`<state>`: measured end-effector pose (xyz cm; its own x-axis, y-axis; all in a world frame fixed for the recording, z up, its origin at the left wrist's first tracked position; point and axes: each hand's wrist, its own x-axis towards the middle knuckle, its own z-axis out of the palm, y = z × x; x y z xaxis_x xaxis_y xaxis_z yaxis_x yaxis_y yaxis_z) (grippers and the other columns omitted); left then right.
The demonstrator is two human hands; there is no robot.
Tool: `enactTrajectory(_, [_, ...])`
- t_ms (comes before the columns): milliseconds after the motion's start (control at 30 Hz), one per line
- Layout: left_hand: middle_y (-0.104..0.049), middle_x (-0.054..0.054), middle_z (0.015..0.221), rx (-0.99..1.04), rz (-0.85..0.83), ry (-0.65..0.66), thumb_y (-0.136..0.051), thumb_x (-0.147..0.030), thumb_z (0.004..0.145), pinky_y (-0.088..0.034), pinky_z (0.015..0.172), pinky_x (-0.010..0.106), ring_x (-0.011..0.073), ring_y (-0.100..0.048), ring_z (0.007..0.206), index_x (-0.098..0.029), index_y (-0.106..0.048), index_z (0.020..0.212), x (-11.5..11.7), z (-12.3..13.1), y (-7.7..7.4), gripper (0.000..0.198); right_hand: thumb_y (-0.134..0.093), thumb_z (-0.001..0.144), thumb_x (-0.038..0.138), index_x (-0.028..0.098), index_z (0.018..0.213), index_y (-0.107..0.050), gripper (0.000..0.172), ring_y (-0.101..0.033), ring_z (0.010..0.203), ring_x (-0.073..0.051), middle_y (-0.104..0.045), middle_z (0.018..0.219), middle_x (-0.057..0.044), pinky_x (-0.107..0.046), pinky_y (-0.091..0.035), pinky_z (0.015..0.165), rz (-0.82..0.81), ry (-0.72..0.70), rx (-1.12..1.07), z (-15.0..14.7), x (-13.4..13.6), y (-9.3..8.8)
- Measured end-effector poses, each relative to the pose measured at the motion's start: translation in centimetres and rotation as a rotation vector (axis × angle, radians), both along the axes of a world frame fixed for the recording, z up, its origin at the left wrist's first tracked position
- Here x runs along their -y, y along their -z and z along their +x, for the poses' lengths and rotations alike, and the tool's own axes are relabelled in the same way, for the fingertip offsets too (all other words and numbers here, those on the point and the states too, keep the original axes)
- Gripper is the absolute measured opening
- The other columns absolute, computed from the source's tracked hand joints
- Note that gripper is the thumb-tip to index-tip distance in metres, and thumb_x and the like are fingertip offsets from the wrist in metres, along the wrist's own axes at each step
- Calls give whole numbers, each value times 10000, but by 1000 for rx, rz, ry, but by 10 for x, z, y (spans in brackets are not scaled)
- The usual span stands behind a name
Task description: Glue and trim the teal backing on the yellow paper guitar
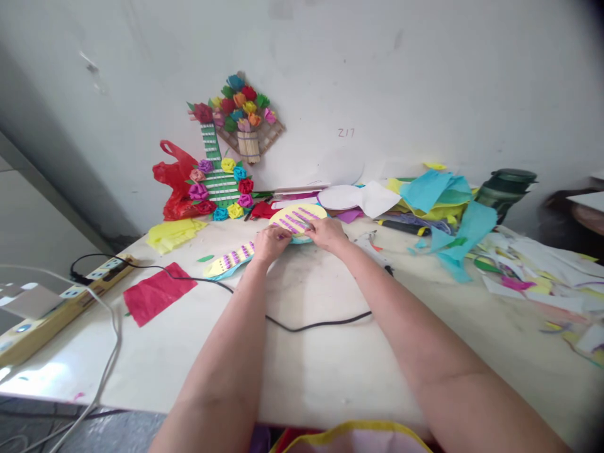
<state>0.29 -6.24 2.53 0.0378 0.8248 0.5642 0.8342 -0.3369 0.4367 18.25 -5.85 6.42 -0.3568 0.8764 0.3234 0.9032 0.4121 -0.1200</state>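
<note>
A yellow paper craft (pixel 295 214) with purple stripes and a blue underside is raised at the middle of the table. Its rounded end is between my hands, and a long striped strip (pixel 229 259) extends to the left; whether the two are joined is hidden by my wrist. My left hand (pixel 271 243) has its fingers closed on the near left edge. On the opposite side, my right hand (pixel 329 233) pinches the near right edge, thumb over the stripes. Just right of that hand lies a glue gun (pixel 367 242), partly hidden by my forearm.
A black cord (pixel 302 328) crosses the table under my arms from a power strip (pixel 70 302). Red crepe paper (pixel 159 294) lies left. Behind stand a green flower-trimmed craft (pixel 221 185) and a red bag (pixel 177 185). Rightward are a cutter (pixel 403 227), paper scraps (pixel 542 270) and a dark bottle (pixel 504 192).
</note>
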Motion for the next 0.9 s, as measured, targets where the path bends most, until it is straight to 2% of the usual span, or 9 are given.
enactTrajectory(100, [-691,-8,863,0,4,0,-605,-262,686,-454,694,252,162,-621,748,-249,-704,728,-1,-1,1,108,-367,858,530,188,1130,-585,488,-588,954,-233,-668,967,-92,-277,-404,762,-19,-20,-87,5,1,-5])
enactTrajectory(167, [-691,-5,865,10,14,2,-603,-270,689,-455,712,252,161,-618,762,-247,-705,736,-3,-3,2,114,-304,862,580,196,1221,-515,566,-573,996,-228,-651,1042,-88,-274,-401,775,-70,-70,-140,7,3,-11])
enactTrajectory(300, [-694,-1,862,36,14,-5,-598,-290,691,-456,737,252,164,-615,782,-245,-710,765,-6,-8,2,142,-250,902,513,220,1321,-411,536,-502,1114,-220,-526,1266,-79,-275,-380,831,-153,-187,-142,10,10,-23])
enactTrajectory(367, [-695,4,867,42,-6,-21,-589,-297,692,-455,743,255,168,-615,790,-245,-713,780,-7,-9,0,160,-302,893,487,229,1281,-469,495,-511,1089,-222,-546,1236,-72,-277,-382,824,-181,-241,-90,11,12,-26])
enactTrajectory(467, [-696,10,872,51,-36,-44,-584,-304,686,-454,749,257,175,-615,804,-243,-719,794,-7,-11,-2,183,-367,863,502,231,1100,-612,435,-577,912,-203,-647,1006,-50,-273,-405,754,-276,-285,-10,14,13,-28])
enactTrajectory(533, [-697,10,872,59,-42,-48,-582,-302,680,-454,748,256,176,-615,806,-241,-721,793,-6,-11,-2,189,-364,861,511,248,1003,-651,415,-588,824,-185,-661,899,-26,-269,-410,721,-319,-269,12,15,13,-27])
enactTrajectory(633, [-699,10,867,77,-43,-44,-577,-297,679,-455,738,252,174,-617,797,-236,-722,790,-6,-11,-3,192,-343,880,471,272,1003,-643,381,-584,857,-189,-653,963,-22,-277,-406,745,-278,-251,39,14,14,-27])
enactTrajectory(767, [-700,18,857,101,-53,-31,-582,-295,676,-455,727,251,177,-617,790,-226,-721,789,-5,-11,-5,193,-346,894,396,228,1154,-552,372,-584,886,-203,-632,1055,-70,-283,-410,744,-263,-208,95,8,19,-30])
enactTrajectory(900, [-699,20,857,111,-72,-31,-586,-290,672,-453,730,253,180,-615,801,-226,-720,791,-4,-11,-6,190,-426,876,332,264,1097,-601,290,-581,901,-190,-648,1029,-37,-277,-397,745,-189,-211,188,5,26,-33])
